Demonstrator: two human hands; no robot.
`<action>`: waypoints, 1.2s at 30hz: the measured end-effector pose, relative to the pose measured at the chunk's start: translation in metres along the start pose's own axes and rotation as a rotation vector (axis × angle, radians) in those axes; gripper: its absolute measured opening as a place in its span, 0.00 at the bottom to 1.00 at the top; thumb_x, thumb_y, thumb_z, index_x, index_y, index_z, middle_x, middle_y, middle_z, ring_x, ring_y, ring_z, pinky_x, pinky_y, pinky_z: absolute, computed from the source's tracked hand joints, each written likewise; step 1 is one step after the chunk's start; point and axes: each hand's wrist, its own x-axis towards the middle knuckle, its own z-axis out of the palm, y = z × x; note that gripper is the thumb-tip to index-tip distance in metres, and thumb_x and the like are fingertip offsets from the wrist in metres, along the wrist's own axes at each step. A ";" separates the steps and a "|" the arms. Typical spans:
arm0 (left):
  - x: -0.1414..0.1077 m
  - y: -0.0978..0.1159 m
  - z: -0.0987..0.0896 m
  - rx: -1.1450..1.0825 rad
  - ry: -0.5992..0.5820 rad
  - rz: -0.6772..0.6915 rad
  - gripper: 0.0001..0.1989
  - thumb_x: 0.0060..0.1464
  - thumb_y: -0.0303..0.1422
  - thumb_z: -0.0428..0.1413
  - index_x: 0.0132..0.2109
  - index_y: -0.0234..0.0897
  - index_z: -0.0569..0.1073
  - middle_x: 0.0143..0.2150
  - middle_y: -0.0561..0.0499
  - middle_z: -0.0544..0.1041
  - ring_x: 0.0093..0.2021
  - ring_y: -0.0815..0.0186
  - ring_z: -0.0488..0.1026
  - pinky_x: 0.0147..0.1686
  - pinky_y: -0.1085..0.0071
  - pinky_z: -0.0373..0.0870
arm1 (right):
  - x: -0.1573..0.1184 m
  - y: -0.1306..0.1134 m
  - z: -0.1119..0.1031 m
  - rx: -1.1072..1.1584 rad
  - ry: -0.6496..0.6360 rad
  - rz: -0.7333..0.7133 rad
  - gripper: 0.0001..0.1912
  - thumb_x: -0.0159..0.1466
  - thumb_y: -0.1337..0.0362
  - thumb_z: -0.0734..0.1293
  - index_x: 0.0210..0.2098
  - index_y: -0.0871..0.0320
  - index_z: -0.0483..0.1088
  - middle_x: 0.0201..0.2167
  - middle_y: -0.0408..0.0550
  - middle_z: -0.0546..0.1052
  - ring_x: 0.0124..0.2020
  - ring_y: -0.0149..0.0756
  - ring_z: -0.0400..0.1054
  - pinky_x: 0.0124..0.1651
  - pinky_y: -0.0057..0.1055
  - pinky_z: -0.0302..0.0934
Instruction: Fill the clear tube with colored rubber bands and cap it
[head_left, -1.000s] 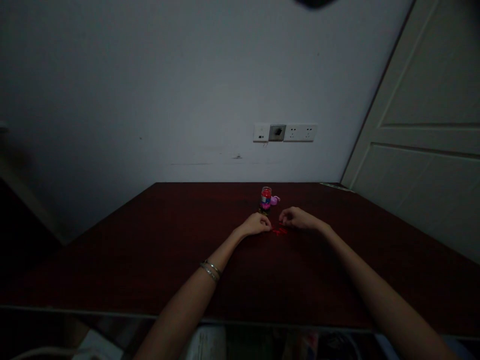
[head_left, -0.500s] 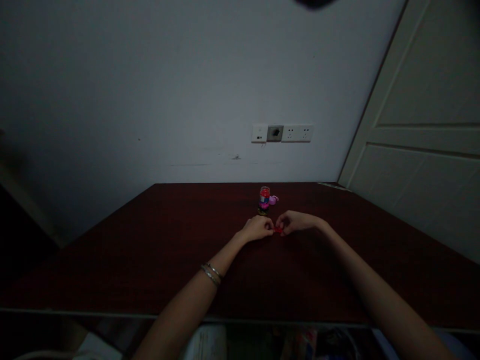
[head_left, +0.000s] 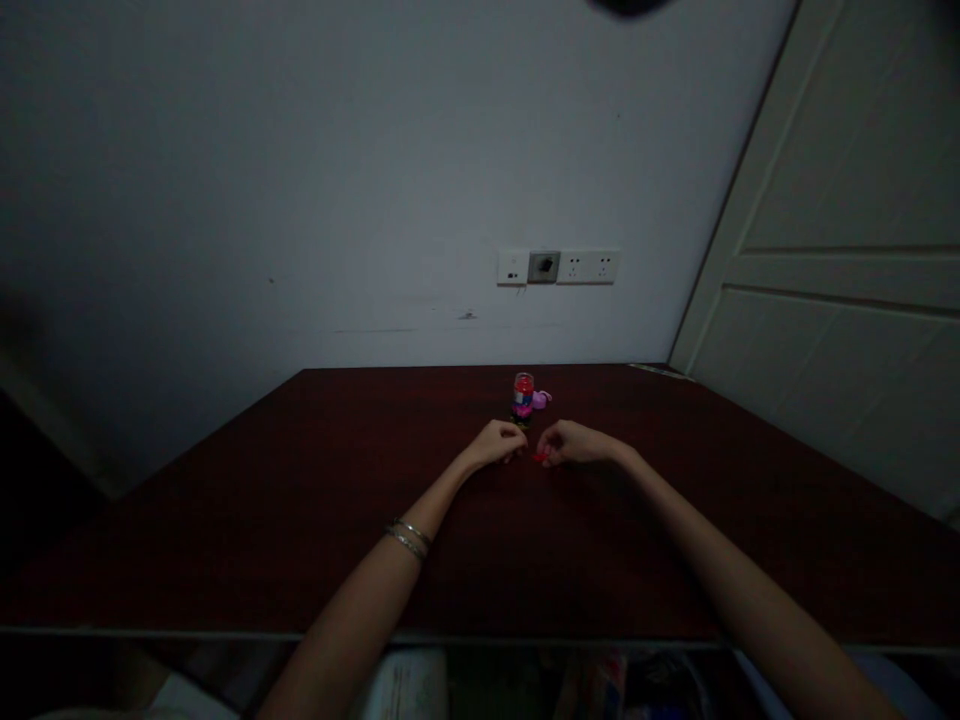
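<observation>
My right hand (head_left: 576,442) pinches a small red piece (head_left: 540,457) just above or on the dark red-brown table; its exact kind is too small to tell. Close by on the left, my left hand (head_left: 495,441) has its fingertips pressed together, a short gap away from the red piece. Whether anything sits between those fingertips cannot be made out. Behind the hands stands a small clear jar (head_left: 523,392), upright, with red, pink and dark layers and a label. A purple cap with a loop (head_left: 541,400) lies at the jar's right side.
The table (head_left: 300,480) reaches back to a pale wall with a row of sockets (head_left: 559,267). A white panelled door (head_left: 832,270) borders the right side. Below the front edge, an open space holds a white package (head_left: 409,685) and other items.
My hands have drawn apart: the left fingertips no longer meet the red piece, which stays in the right hand. The whole view has shifted slightly.
</observation>
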 end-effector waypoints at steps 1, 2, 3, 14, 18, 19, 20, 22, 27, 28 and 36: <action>0.000 -0.001 -0.001 -0.039 0.019 -0.015 0.11 0.48 0.33 0.49 0.29 0.30 0.72 0.20 0.55 0.67 0.15 0.78 0.58 0.15 0.79 0.53 | 0.000 0.000 0.000 0.003 0.000 -0.002 0.15 0.46 0.63 0.68 0.32 0.63 0.72 0.25 0.45 0.74 0.26 0.31 0.66 0.29 0.26 0.58; 0.001 -0.002 -0.001 -0.071 0.037 -0.019 0.12 0.48 0.35 0.48 0.28 0.30 0.71 0.19 0.55 0.66 0.14 0.78 0.57 0.14 0.80 0.51 | 0.000 0.000 0.001 0.001 0.004 -0.004 0.14 0.46 0.62 0.68 0.32 0.63 0.72 0.24 0.45 0.74 0.26 0.31 0.65 0.28 0.26 0.58; 0.001 -0.003 -0.001 -0.098 0.059 -0.018 0.13 0.49 0.36 0.48 0.27 0.30 0.70 0.18 0.55 0.65 0.13 0.78 0.57 0.13 0.80 0.50 | 0.001 -0.001 0.001 -0.004 0.013 -0.007 0.13 0.47 0.63 0.68 0.31 0.63 0.72 0.23 0.45 0.74 0.25 0.31 0.65 0.28 0.26 0.57; 0.007 -0.006 0.010 -0.097 0.214 -0.035 0.18 0.50 0.42 0.49 0.24 0.30 0.70 0.14 0.56 0.63 0.13 0.77 0.55 0.15 0.78 0.48 | -0.001 -0.014 0.008 -0.245 0.119 -0.031 0.10 0.47 0.72 0.61 0.26 0.62 0.73 0.21 0.45 0.72 0.22 0.29 0.63 0.24 0.23 0.54; 0.009 -0.008 0.010 -0.093 0.208 -0.024 0.18 0.51 0.41 0.49 0.24 0.30 0.71 0.14 0.56 0.63 0.13 0.77 0.55 0.15 0.78 0.49 | 0.000 -0.015 0.011 -0.267 0.144 -0.053 0.09 0.46 0.73 0.61 0.25 0.63 0.72 0.21 0.45 0.72 0.22 0.28 0.61 0.24 0.22 0.53; 0.010 -0.008 0.010 -0.103 0.213 -0.032 0.18 0.51 0.41 0.48 0.24 0.30 0.71 0.14 0.56 0.62 0.13 0.77 0.55 0.15 0.78 0.49 | 0.001 -0.015 0.011 -0.269 0.143 -0.054 0.09 0.46 0.73 0.61 0.25 0.63 0.72 0.21 0.45 0.71 0.21 0.27 0.61 0.24 0.22 0.53; 0.009 -0.008 0.010 -0.119 0.223 -0.042 0.18 0.51 0.41 0.48 0.25 0.30 0.70 0.14 0.56 0.62 0.13 0.77 0.55 0.15 0.78 0.49 | 0.001 -0.015 0.011 -0.265 0.141 -0.056 0.09 0.46 0.73 0.61 0.25 0.63 0.72 0.20 0.45 0.71 0.21 0.27 0.61 0.24 0.22 0.53; 0.008 -0.006 0.008 -0.172 0.254 -0.055 0.18 0.51 0.42 0.48 0.25 0.31 0.70 0.14 0.57 0.61 0.13 0.78 0.54 0.15 0.78 0.48 | 0.001 -0.014 0.010 -0.242 0.134 -0.050 0.10 0.46 0.72 0.61 0.26 0.64 0.72 0.20 0.44 0.71 0.21 0.27 0.61 0.23 0.22 0.53; 0.005 -0.005 0.002 -0.359 0.413 -0.039 0.18 0.51 0.42 0.47 0.25 0.32 0.68 0.14 0.58 0.59 0.11 0.78 0.52 0.12 0.78 0.45 | 0.000 -0.011 -0.004 -0.141 0.179 -0.050 0.10 0.46 0.70 0.62 0.27 0.63 0.73 0.20 0.43 0.71 0.22 0.28 0.62 0.25 0.23 0.54; 0.004 -0.005 0.002 -0.390 0.445 -0.040 0.18 0.51 0.43 0.47 0.26 0.32 0.67 0.14 0.58 0.59 0.11 0.78 0.52 0.12 0.78 0.44 | -0.001 -0.011 -0.010 -0.116 0.208 -0.067 0.10 0.47 0.70 0.62 0.28 0.63 0.74 0.21 0.43 0.72 0.22 0.28 0.62 0.26 0.23 0.55; 0.006 -0.007 0.001 -0.450 0.528 -0.067 0.19 0.50 0.45 0.47 0.25 0.32 0.67 0.14 0.59 0.58 0.11 0.78 0.52 0.12 0.78 0.45 | 0.009 -0.033 -0.063 0.133 0.527 -0.165 0.12 0.50 0.62 0.66 0.30 0.63 0.74 0.25 0.47 0.75 0.26 0.31 0.65 0.30 0.27 0.59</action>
